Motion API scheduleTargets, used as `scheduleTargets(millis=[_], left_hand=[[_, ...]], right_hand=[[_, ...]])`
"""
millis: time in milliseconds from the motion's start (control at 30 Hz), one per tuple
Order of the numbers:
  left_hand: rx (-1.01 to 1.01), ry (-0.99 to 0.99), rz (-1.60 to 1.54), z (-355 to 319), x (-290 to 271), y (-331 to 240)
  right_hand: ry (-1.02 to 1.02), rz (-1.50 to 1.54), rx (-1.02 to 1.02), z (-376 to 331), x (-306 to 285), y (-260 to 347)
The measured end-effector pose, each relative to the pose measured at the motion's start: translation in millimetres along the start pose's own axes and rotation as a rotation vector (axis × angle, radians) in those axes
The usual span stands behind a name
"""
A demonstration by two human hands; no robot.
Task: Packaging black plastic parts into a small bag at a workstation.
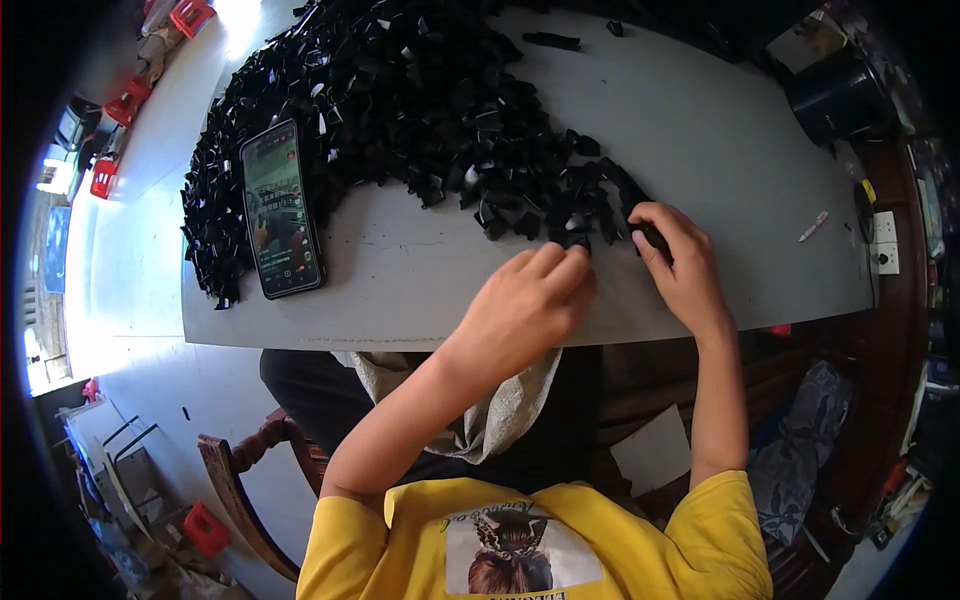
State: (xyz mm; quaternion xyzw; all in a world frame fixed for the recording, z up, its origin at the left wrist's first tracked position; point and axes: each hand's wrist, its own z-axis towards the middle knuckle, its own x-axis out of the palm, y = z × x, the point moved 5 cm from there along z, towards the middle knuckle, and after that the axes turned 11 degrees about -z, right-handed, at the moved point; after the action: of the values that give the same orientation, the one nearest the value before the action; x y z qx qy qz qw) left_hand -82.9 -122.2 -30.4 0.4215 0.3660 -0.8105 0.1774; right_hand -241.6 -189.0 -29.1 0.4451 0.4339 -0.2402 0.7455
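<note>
Our grey table [390,315] bears the heap of black pieces [420,110]; floor [140,270] lies to the heap's left, a black bucket [842,98], contents unclear, to its right. Our right hand [685,258], right of the heap, pinches a dark piece [653,243]; apart from it, our left hand [530,300] bunches at the heap's near edge, grip hidden.
</note>
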Motion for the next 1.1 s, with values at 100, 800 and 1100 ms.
scheduleTargets(millis=[100,800,1100], left_hand=[[-0.056,0.019,0.055,-9.7,-17.0,9.3],[-0.457,-0.18,-0.209,-71.8,-56.9,36.3],[-0.332,-0.45,-0.757,-90.9,-76.7,13.6]], right_hand=[[-0.004,0.002,0.097,-3.3,0.9,-4.1],[0.091,-0.226,0.127,-44.1,4.9,27.1],[0.087,0.159,-0.216,-39.5,4.4,119.3]])
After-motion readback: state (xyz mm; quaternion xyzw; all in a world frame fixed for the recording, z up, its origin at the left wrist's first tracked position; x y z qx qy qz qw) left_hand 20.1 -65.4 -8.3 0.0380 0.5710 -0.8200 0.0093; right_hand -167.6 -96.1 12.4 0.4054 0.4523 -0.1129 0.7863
